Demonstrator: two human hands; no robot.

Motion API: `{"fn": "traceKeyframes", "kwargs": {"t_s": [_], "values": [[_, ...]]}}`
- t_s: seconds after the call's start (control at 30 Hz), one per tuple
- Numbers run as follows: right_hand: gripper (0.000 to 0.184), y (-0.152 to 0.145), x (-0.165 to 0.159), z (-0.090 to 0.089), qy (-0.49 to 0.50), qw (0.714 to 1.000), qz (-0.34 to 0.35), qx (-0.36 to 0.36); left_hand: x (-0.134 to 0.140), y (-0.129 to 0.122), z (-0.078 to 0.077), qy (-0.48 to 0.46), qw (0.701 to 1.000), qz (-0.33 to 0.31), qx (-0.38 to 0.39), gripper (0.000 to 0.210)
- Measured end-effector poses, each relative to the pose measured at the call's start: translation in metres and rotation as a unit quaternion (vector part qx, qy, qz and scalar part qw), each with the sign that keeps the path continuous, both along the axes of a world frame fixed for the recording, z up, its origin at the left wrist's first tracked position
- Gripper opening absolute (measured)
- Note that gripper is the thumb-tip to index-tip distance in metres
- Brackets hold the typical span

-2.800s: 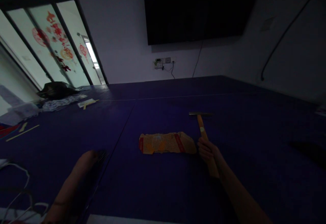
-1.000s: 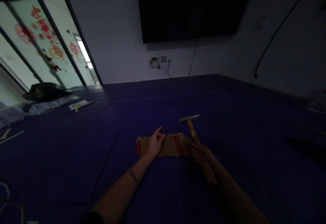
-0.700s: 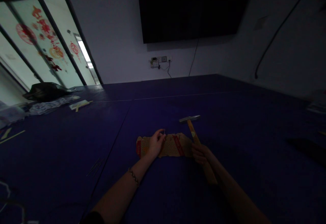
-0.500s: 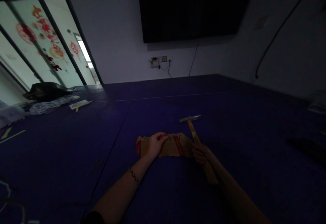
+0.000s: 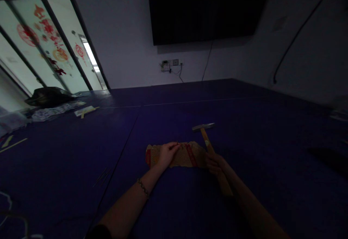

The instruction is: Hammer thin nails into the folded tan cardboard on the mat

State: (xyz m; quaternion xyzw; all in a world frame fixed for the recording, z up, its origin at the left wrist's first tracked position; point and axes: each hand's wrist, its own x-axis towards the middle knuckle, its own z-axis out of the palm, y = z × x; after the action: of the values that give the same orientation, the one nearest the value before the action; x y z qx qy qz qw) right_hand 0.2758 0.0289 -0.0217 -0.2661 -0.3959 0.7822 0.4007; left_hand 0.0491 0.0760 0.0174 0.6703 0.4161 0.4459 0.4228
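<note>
A ragged brown strip of cardboard (image 5: 181, 160) with red printed bands lies flat on the dark blue floor (image 5: 168, 199). My left hand (image 5: 166, 154) rests on it, thumb and fingertips pinched together near its upper edge. Whatever is between those fingertips is too small and dark to make out. At the strip's right end, my right hand (image 5: 215, 163) is wrapped round the wooden handle of a hammer (image 5: 206, 139). The hammer's metal head points away from me, beyond the cardboard's far edge.
Several thin rods (image 5: 102, 176) lie on the floor to the left. Farther left are pale yellow strips (image 5: 14, 144), a black bag (image 5: 49, 97) and white cables (image 5: 8, 202). A dark flat object (image 5: 328, 161) lies at right. A wall screen (image 5: 206, 10) hangs above sockets (image 5: 174, 62).
The left fingers have shifted slightly at their pinch. My right hand and the hammer stay almost in the same place, and the cardboard has not moved.
</note>
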Motion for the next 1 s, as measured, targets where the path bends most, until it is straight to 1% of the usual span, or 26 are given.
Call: {"fn": "traceKeyframes", "kwargs": {"t_s": [0.13, 0.27, 0.33, 0.47, 0.57, 0.6, 0.73, 1.0], "values": [[0.055, 0.0008, 0.0003, 0.001, 0.001, 1.0, 0.006, -0.004, -0.0004, -0.003, 0.0046, -0.009, 1.0, 0.013, 0.026, 0.02], [0.057, 0.0018, 0.0003, 0.0016, -0.003, 1.0, 0.013, -0.007, -0.0006, -0.0052, 0.0055, -0.031, 0.999, 0.017, 0.019, 0.039], [0.058, 0.0012, -0.0001, 0.0019, -0.005, 1.0, 0.009, -0.009, -0.0005, -0.0055, 0.0057, -0.045, 0.999, 0.014, 0.011, 0.042], [0.058, -0.0008, -0.0005, 0.002, -0.009, 1.0, -0.005, -0.014, 0.0003, -0.0044, 0.0048, -0.054, 0.999, 0.009, -0.002, 0.039], [0.059, -0.0007, 0.0002, 0.0014, -0.012, 1.0, -0.004, -0.015, 0.0013, -0.0025, 0.002, -0.025, 0.999, 0.023, -0.003, 0.039], [0.059, -0.0004, 0.0005, 0.0014, -0.012, 1.0, -0.004, -0.015, 0.0016, -0.0018, 0.0009, -0.013, 1.0, 0.028, -0.003, 0.036], [0.057, 0.0003, 0.0009, 0.0025, -0.01, 1.0, -0.004, -0.016, 0.0021, 0.0003, -0.0019, 0.016, 1.0, 0.025, 0.001, 0.008], [0.058, -0.0009, -0.0009, 0.0039, -0.021, 1.0, -0.007, -0.015, 0.0024, -0.0009, -0.0011, 0.061, 0.997, 0.034, 0.02, 0.011]]}}
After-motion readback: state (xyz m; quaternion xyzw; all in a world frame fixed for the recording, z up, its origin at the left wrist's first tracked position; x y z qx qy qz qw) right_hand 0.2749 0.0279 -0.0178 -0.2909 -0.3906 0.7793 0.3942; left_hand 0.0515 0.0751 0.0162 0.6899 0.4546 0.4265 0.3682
